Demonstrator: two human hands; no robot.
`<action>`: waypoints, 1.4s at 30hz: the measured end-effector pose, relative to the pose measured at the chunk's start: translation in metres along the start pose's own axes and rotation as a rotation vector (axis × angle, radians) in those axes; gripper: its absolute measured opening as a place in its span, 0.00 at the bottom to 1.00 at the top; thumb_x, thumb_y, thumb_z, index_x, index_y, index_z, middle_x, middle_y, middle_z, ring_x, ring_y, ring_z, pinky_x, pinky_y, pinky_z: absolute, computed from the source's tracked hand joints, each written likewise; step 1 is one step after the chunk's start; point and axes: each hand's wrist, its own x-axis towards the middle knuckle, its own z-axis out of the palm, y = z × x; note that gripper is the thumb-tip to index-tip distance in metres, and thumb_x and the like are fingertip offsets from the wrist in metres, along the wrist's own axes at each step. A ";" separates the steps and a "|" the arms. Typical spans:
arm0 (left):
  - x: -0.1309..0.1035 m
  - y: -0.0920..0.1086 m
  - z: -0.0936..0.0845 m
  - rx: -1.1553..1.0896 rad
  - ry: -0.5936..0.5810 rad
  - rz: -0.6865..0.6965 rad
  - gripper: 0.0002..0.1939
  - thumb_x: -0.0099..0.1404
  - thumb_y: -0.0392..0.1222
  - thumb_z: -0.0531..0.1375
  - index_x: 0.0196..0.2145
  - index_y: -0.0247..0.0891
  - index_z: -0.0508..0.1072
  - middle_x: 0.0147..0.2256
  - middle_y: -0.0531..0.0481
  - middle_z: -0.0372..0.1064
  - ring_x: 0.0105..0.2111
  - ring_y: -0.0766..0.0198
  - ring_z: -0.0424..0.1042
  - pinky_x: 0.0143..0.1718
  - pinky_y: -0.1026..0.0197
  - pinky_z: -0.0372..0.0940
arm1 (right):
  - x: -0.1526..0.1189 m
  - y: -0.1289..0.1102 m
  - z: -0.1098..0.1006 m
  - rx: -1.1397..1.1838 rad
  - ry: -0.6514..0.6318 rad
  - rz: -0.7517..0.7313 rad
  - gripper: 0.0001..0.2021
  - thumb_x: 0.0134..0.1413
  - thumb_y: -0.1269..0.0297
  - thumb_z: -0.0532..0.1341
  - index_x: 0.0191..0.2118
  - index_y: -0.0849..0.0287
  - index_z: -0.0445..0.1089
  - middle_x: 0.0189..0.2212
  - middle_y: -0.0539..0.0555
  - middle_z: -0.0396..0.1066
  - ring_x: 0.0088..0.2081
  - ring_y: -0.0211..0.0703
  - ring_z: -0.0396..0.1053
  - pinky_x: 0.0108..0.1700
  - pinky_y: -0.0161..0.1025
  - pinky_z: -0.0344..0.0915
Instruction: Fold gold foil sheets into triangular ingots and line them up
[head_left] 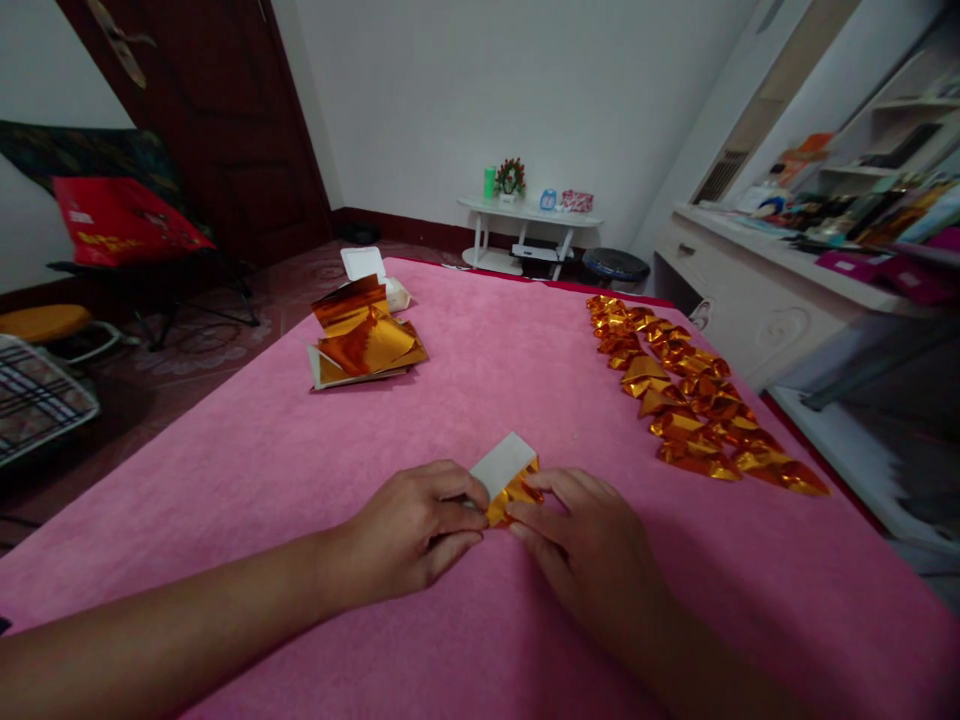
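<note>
A partly folded sheet of paper (504, 468), pale on one side and shiny gold on the other, lies on the pink cloth (487, 390) near the middle. My left hand (412, 525) pinches its left lower edge, thumb and fingers close together. From the right, my right hand (589, 535) grips the gold part with its fingertips. To the upper left sits a loose stack of gold foil sheets (367, 340). Several folded gold pieces (679, 400) stand in rows on the right side of the cloth.
Behind the foil stack is an open white container (364, 264). A white side table (532, 210) stands by the far wall, with a black round stool (616, 265) beside it. A cluttered white cabinet (780, 255) runs along the right; a chair with a red bag (124, 222) is at left.
</note>
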 end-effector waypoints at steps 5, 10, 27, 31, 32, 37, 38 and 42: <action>-0.008 -0.002 -0.001 0.010 -0.016 0.036 0.11 0.63 0.33 0.53 0.41 0.36 0.72 0.39 0.46 0.70 0.40 0.64 0.68 0.42 0.60 0.65 | 0.001 0.003 0.002 0.002 0.042 -0.045 0.09 0.53 0.67 0.58 0.38 0.50 0.73 0.40 0.54 0.70 0.41 0.48 0.64 0.44 0.46 0.58; -0.010 -0.001 -0.001 0.012 -0.030 0.051 0.13 0.63 0.34 0.53 0.44 0.36 0.71 0.40 0.45 0.70 0.41 0.62 0.68 0.43 0.59 0.66 | 0.001 0.004 0.005 0.023 0.078 -0.061 0.07 0.53 0.68 0.58 0.34 0.52 0.73 0.41 0.53 0.70 0.41 0.47 0.63 0.44 0.46 0.58; -0.011 -0.002 -0.002 0.017 -0.001 0.104 0.12 0.65 0.32 0.51 0.43 0.34 0.71 0.38 0.44 0.72 0.40 0.62 0.69 0.44 0.58 0.65 | 0.015 -0.005 0.006 0.178 0.050 0.015 0.05 0.49 0.73 0.58 0.26 0.57 0.67 0.32 0.52 0.69 0.36 0.43 0.63 0.40 0.42 0.58; -0.011 -0.002 -0.002 0.004 0.011 0.087 0.10 0.65 0.32 0.51 0.39 0.34 0.72 0.36 0.44 0.72 0.39 0.63 0.69 0.43 0.58 0.65 | 0.017 -0.005 0.009 0.194 0.033 0.068 0.07 0.47 0.75 0.58 0.23 0.58 0.64 0.31 0.51 0.67 0.35 0.42 0.62 0.38 0.40 0.58; -0.012 -0.002 -0.001 0.002 0.015 0.082 0.10 0.65 0.32 0.51 0.38 0.34 0.72 0.36 0.45 0.71 0.38 0.63 0.69 0.43 0.59 0.65 | 0.017 -0.004 0.010 0.192 0.035 0.078 0.07 0.46 0.75 0.58 0.22 0.58 0.63 0.31 0.51 0.66 0.35 0.42 0.62 0.38 0.40 0.58; -0.012 -0.002 -0.001 0.017 0.029 0.069 0.10 0.65 0.34 0.52 0.40 0.34 0.70 0.35 0.45 0.71 0.38 0.63 0.70 0.41 0.59 0.66 | 0.020 -0.004 0.011 0.187 0.041 0.090 0.08 0.45 0.76 0.57 0.21 0.58 0.63 0.30 0.50 0.65 0.35 0.41 0.61 0.38 0.40 0.57; -0.012 -0.002 -0.001 0.032 0.022 0.074 0.10 0.65 0.35 0.52 0.42 0.34 0.70 0.36 0.45 0.71 0.38 0.63 0.70 0.42 0.58 0.66 | 0.020 -0.004 0.011 0.187 0.042 0.091 0.08 0.45 0.76 0.57 0.21 0.58 0.63 0.30 0.50 0.65 0.35 0.41 0.61 0.38 0.40 0.57; -0.012 -0.001 -0.001 0.108 -0.006 0.115 0.14 0.65 0.36 0.52 0.48 0.35 0.68 0.40 0.43 0.70 0.41 0.61 0.68 0.44 0.56 0.66 | 0.021 -0.006 0.012 0.181 0.043 0.102 0.07 0.44 0.76 0.58 0.21 0.57 0.63 0.30 0.50 0.65 0.35 0.41 0.62 0.37 0.39 0.58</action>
